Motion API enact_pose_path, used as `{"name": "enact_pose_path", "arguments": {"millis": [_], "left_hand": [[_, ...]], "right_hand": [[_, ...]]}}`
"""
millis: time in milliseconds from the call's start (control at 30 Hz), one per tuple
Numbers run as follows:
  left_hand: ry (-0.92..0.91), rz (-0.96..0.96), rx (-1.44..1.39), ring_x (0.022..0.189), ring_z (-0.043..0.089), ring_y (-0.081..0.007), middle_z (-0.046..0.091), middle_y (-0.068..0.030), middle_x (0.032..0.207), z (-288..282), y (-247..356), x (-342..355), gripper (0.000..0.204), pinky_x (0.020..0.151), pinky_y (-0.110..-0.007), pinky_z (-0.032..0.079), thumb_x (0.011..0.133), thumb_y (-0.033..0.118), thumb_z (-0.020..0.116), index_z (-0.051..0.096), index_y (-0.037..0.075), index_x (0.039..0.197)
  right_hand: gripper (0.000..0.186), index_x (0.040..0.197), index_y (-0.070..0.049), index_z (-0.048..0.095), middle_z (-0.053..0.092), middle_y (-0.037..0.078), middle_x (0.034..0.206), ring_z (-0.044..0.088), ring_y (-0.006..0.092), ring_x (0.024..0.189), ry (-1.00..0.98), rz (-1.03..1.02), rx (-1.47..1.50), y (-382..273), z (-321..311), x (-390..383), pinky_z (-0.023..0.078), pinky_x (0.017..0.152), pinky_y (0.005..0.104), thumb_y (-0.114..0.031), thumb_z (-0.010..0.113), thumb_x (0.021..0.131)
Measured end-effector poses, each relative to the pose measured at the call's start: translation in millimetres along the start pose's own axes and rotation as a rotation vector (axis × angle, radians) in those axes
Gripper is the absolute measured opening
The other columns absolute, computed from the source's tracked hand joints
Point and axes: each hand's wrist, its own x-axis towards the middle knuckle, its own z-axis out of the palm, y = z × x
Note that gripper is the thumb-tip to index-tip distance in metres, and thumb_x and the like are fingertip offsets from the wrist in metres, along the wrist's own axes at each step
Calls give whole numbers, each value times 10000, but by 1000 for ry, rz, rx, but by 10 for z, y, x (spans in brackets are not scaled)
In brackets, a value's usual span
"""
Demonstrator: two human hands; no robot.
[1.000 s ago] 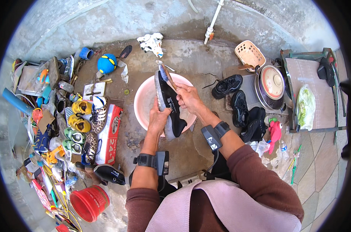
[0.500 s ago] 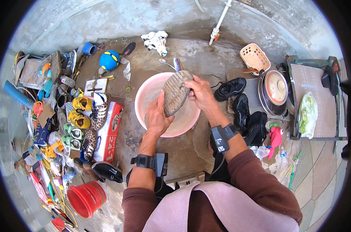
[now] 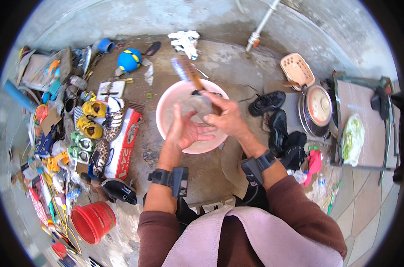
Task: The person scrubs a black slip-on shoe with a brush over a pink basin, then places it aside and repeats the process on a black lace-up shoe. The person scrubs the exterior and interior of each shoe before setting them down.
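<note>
My right hand (image 3: 222, 115) is closed on a brush (image 3: 186, 71) with a brown wooden handle and pale blue-white bristles, its head blurred above the pink plastic basin (image 3: 166, 93). My left hand (image 3: 188, 131) is open over the basin, palm up, with fingers spread. A black shoe with a grey sole (image 3: 202, 104) is partly hidden behind my hands in the basin area; it is blurred, and I cannot tell whether my right hand also touches it.
Black shoes (image 3: 266, 102) stand right of the basin, near a lidded pot (image 3: 317, 107) and a framed panel (image 3: 364, 133). Left are colourful shoes (image 3: 90, 129), a carton (image 3: 128, 142), clutter and a red bucket (image 3: 93, 222). A wall with a white pipe (image 3: 262, 22) runs behind.
Both hands held the shoe, sole turned up half a second ago; now my left hand has opened off it, the shoe sits lower, and the brush is raised into view in my right hand.
</note>
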Motion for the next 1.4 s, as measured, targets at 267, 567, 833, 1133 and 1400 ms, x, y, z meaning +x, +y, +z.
{"name": "enact_pose_path", "arguments": {"millis": [267, 567, 833, 1133, 1400], "left_hand": [[89, 355, -211, 977, 561, -270, 600, -119, 1029, -70, 66, -24, 388, 897, -425, 425, 774, 342, 525, 563, 50, 1026], [359, 469, -100, 1030, 500, -291, 514, -91, 1164, -170, 391, -155, 557, 828, -525, 404, 811, 529, 435, 462, 133, 1200], [257, 379, 278, 820, 593, -277, 554, -104, 1090, -173, 200, -116, 601, 617, -408, 495, 719, 369, 550, 417, 131, 1255], [294, 566, 359, 878, 573, -251, 525, -119, 1121, -230, 279, -67, 803, 617, -369, 527, 653, 201, 559, 238, 145, 1387], [265, 498, 281, 845, 534, -172, 542, -80, 1041, -212, 128, -110, 783, 765, -303, 446, 653, 97, 567, 267, 66, 1376]], "right_hand": [[581, 1151, -127, 573, 469, 102, 679, 517, 231, 630, -101, -103, -266, -43, 282, -163, 424, 570, 327, -54, 643, 580], [410, 1129, -13, 559, 624, 206, 781, 637, 246, 696, -148, 54, -51, -114, 268, -230, 480, 648, 331, -132, 593, 739], [447, 1170, -109, 548, 617, 219, 820, 606, 368, 778, -218, 301, -635, 458, -21, 1, 468, 700, 437, -120, 517, 724], [513, 1185, -36, 531, 611, 150, 744, 586, 186, 648, -69, 176, -183, 49, -112, 5, 460, 635, 290, -42, 515, 673], [488, 1212, -52, 514, 628, 179, 1002, 622, 194, 857, -27, 118, -498, 493, 101, -37, 474, 745, 277, 10, 480, 729]]}}
